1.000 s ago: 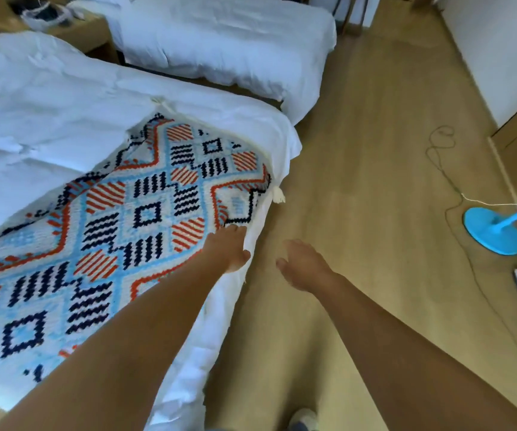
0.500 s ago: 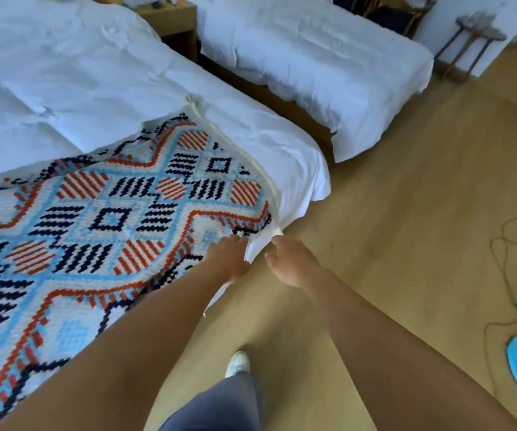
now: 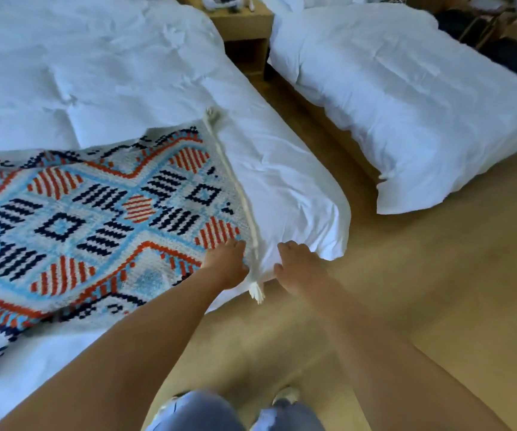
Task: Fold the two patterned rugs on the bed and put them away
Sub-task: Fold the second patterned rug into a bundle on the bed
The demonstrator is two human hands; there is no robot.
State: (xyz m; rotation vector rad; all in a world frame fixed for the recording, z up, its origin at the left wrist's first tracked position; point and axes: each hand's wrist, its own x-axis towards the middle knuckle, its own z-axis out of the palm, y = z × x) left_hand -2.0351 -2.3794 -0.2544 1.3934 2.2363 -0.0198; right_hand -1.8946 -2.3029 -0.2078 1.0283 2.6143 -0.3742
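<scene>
One patterned rug (image 3: 89,219), woven in blue, red, navy and white, lies spread flat on the near bed (image 3: 111,73). Its white corded edge ends in a tassel (image 3: 257,292) that hangs over the bed's side. My left hand (image 3: 226,264) rests on the rug's near right corner, fingers stretched forward on the weave. My right hand (image 3: 299,265) touches the white bedding just right of the corded edge, beside the tassel. I see no second rug.
A second white bed (image 3: 406,98) stands to the right across a narrow gap. Between the two bedheads is a wooden nightstand (image 3: 244,29). Wooden floor (image 3: 406,306) stretches to the right and front. My legs and shoes show at the bottom edge.
The view has swung left and closer to the bed. Both hands have moved up to the rug's corner, the right one coming from over the floor onto the bedding.
</scene>
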